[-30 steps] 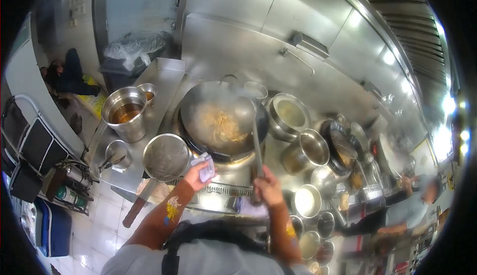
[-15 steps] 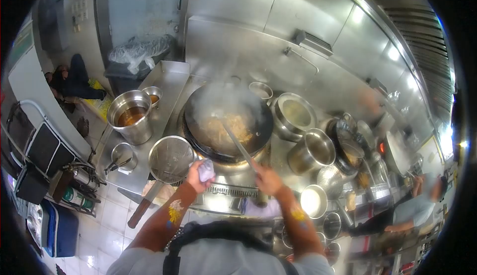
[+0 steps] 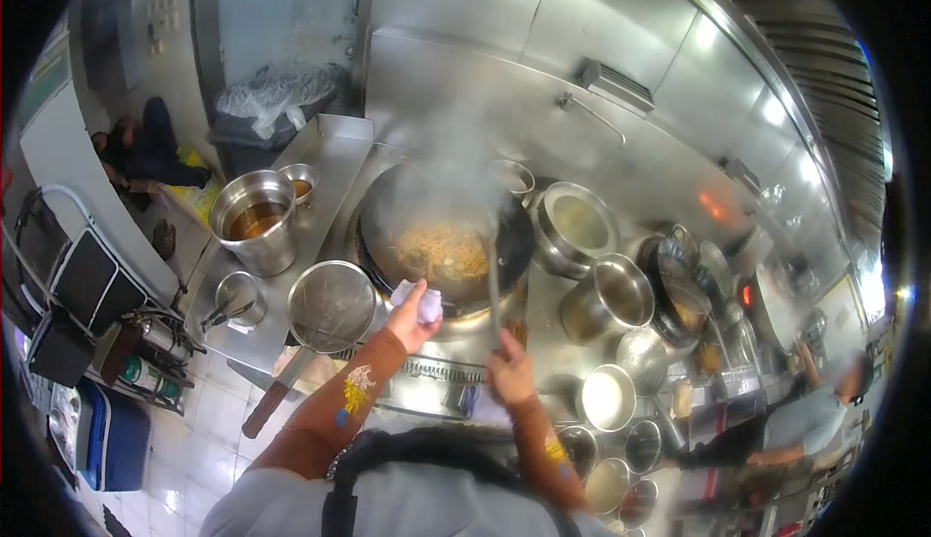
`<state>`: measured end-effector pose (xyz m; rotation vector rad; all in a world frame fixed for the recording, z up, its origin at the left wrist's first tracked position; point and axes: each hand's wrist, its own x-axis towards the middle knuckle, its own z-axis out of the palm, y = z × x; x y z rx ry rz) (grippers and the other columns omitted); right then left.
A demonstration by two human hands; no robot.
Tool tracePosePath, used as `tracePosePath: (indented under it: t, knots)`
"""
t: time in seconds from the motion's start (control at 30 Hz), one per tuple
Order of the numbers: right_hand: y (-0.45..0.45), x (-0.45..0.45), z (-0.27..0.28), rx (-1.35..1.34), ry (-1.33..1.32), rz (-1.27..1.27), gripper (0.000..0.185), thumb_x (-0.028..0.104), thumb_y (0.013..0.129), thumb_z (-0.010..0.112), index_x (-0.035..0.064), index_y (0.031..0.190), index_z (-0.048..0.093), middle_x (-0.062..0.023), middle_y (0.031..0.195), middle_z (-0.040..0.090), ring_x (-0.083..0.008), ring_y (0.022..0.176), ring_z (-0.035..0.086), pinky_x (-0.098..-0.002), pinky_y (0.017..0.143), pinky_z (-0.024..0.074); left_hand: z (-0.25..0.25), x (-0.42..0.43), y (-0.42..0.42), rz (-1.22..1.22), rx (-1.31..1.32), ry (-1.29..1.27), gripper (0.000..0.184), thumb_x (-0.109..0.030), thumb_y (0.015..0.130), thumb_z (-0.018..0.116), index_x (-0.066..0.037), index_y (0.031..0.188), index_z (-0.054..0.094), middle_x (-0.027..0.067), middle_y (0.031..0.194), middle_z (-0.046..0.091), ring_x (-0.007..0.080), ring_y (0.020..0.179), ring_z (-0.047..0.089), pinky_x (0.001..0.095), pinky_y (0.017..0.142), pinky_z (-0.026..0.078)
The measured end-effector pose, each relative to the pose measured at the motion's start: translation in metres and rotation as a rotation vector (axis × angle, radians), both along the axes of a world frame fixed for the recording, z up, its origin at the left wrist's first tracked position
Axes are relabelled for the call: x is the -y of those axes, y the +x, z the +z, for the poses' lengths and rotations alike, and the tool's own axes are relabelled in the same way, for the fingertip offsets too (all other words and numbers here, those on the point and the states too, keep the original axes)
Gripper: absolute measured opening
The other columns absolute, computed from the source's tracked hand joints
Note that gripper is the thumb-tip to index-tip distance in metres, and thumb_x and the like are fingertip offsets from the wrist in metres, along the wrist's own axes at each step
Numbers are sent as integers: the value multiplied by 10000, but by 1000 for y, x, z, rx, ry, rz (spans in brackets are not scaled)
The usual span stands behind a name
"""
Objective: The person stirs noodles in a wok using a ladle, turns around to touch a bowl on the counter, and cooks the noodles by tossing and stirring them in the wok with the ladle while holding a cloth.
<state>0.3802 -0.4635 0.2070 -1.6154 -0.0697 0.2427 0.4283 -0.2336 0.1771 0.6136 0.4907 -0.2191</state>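
Note:
Steam rises off a large black wok [image 3: 378, 264] on the burner, with shredded, noodle-like brown food [image 3: 441, 249] inside. My left hand [image 3: 405, 329] is closed around a folded pale purple cloth [image 3: 417, 302] at the wok's near rim. Closed on the handle of a long metal wok utensil [image 3: 496, 290], my right hand [image 3: 511, 370] is in front of the wok. The utensil runs up over the wok's right side; steam and blur hide the shape of its head. To the left of my left hand lies a round mesh strainer [image 3: 333, 306] with a wooden handle.
A steel pot of brown liquid [image 3: 254, 222] and a small container with utensils [image 3: 240, 302] stand at left. Pots [image 3: 623, 290] and a second wok [image 3: 669, 295] are at right. A pot of white contents [image 3: 608, 397] is near my right arm. A co-worker [image 3: 810, 421] stands far right.
My left hand and the cloth have moved up and right to the wok's rim. My right hand has dropped lower, and the utensil has swung from the wok's middle to its right side.

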Motion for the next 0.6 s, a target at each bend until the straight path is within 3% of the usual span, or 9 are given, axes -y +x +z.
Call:
tracePosePath:
  t: [0.1, 0.2, 0.43, 0.53, 0.57, 0.6]
  knots:
    - [-27, 1, 32, -57, 41, 16, 639, 19, 796, 618, -47, 1371, 347, -42, 668, 579, -110, 476, 506, -247, 409, 389, 0, 1, 7, -37, -65, -52, 441, -575, 756, 675, -185, 924, 554, 20, 833, 581, 210, 731, 566, 295, 550, 471]
    - [0, 21, 54, -115, 89, -35, 630, 20, 795, 612, -43, 1368, 357, -44, 658, 575, -114, 457, 497, -252, 390, 381, 7, 1, 17, -137, -131, -144, 399, -538, 778, 660, -177, 911, 556, 37, 807, 575, 213, 710, 568, 279, 515, 457]
    - [69, -5, 38, -113, -63, 95, 641, 37, 799, 588, 30, 1399, 364, -42, 635, 561, -114, 466, 501, -255, 420, 403, -16, 4, 36, -81, -126, -34, 225, -348, 851, 556, -152, 961, 543, 61, 841, 569, 239, 688, 565, 271, 452, 388]
    - [48, -1, 19, 140, -371, 310, 648, 70, 792, 605, 37, 1395, 371, -68, 712, 597, -151, 580, 569, -320, 533, 476, -26, 3, 41, -57, -113, -40, 254, -348, 872, 539, -140, 1017, 549, 67, 887, 581, 269, 725, 567, 300, 467, 404]
    - [28, 1, 32, 332, -572, 314, 605, 56, 773, 597, 52, 1355, 432, -147, 739, 618, -248, 685, 625, -375, 651, 500, -30, 2, 40, -65, -83, -40, 276, -362, 870, 559, -138, 1030, 547, 66, 903, 579, 274, 744, 566, 308, 486, 424]
    - [15, 11, 35, 395, -624, 333, 597, 52, 769, 595, 59, 1347, 442, -172, 760, 615, -281, 707, 626, -391, 666, 499, -34, 1, 38, -71, -55, -37, 300, -377, 868, 580, -136, 1043, 545, 65, 920, 578, 279, 763, 565, 316, 506, 445]
